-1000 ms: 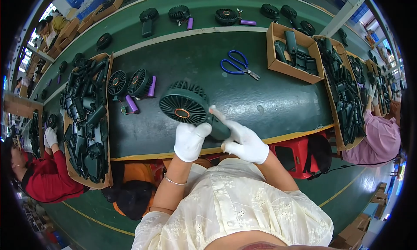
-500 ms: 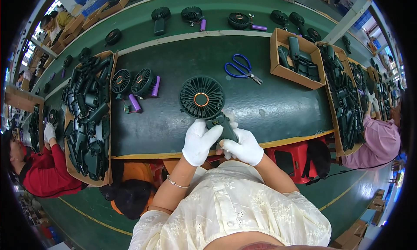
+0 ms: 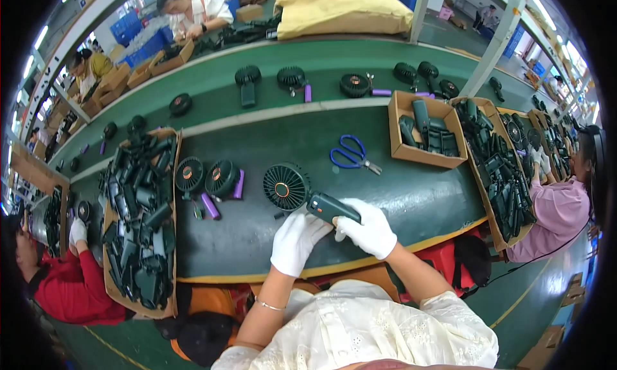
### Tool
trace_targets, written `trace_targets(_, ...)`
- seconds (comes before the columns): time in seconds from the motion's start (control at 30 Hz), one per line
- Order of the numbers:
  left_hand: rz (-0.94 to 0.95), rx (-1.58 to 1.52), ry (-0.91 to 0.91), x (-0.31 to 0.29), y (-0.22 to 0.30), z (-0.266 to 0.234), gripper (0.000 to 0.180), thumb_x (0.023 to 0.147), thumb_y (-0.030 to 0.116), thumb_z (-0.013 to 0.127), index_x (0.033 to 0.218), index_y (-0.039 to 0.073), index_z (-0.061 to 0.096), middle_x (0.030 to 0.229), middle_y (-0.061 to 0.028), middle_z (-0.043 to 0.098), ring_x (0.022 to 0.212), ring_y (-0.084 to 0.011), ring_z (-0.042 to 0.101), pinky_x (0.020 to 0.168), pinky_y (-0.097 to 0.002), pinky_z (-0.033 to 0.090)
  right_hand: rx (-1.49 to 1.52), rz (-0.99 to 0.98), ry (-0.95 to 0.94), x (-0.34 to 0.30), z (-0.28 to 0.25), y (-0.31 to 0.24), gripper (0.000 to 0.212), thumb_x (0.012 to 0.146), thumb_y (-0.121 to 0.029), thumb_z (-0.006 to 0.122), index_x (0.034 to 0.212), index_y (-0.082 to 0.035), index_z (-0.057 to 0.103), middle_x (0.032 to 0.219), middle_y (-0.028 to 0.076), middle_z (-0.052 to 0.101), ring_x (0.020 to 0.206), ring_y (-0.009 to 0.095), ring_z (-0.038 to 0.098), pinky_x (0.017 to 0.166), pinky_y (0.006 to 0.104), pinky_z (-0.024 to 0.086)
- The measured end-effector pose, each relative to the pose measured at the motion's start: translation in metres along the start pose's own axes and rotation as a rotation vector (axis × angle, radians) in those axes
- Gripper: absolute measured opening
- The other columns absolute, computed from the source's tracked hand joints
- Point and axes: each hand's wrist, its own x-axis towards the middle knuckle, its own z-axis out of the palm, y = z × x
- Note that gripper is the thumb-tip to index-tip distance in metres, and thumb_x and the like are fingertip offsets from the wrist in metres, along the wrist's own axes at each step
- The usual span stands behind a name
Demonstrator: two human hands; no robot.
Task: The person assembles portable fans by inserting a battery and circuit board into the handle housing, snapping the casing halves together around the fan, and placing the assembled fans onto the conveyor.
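In front of me is a dark green handheld fan, with its round grille head (image 3: 286, 187) on the left and its handle (image 3: 333, 207) slanting down to the right. Whether head and handle are joined is hidden. My right hand (image 3: 371, 230), in a white glove, is closed round the handle's lower end. My left hand (image 3: 297, 243), also gloved, has its fingers curled in against the fan below the head; their tips are partly hidden. To the left lie two fan heads, one (image 3: 191, 176) beside another (image 3: 221, 178), with purple battery cells (image 3: 210, 207). Blue-handled scissors (image 3: 349, 153) lie beyond my right hand.
Left stands a long carton (image 3: 174, 267) piled with dark green casings; a similar one (image 3: 500, 241) is at right. A smaller carton (image 3: 427, 154) holds casing parts. Behind, a green conveyor (image 3: 212, 100) carries fans and purple cells. Co-workers sit either side and across.
The handle has swung from upright to slanting right, and the fan's head has shifted slightly left. My right hand has moved with the handle. The whole view has tilted upward, showing more beyond the conveyor.
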Motion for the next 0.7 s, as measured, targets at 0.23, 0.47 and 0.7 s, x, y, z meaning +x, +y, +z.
trace_targets(0.23,-0.051,-0.057,-0.001,-0.002,0.0,-0.006,0.05,0.104,0.019,0.053,0.144,-0.006,0.038,0.139,-0.0306,0.05,0.128,-0.0459,0.053,0.109,-0.0589,0.045,-0.884,-0.763,0.451,0.127,-0.001,-0.036,0.035,0.08,-0.009,0.068,0.114,-0.013,0.066,0.113,0.008,0.066,0.089,0.03,0.067,0.076,0.0394,0.055)
trace_targets(0.47,-0.064,-0.072,-0.014,0.0,0.001,-0.005,0.049,0.104,0.019,0.052,0.142,-0.008,0.04,0.138,-0.032,0.051,0.126,-0.0454,0.055,0.108,-0.0587,0.045,-1.266,-0.674,0.766,0.264,-0.059,-0.027,0.02,0.082,-0.009,0.06,0.101,-0.016,0.064,0.109,0.009,0.061,0.083,0.031,0.063,0.067,0.043,0.054)
trace_targets(0.7,-0.126,-0.066,0.015,0.008,0.008,-0.001,0.046,0.104,0.017,0.05,0.141,-0.01,0.04,0.137,-0.0333,0.051,0.126,-0.0464,0.054,0.109,-0.0579,0.044,-1.516,-0.377,0.645,0.336,-0.12,0.012,0.023,0.089,-0.029,0.065,0.103,-0.01,0.07,0.113,0.012,0.061,0.102,0.032,0.059,0.083,0.0447,0.047)
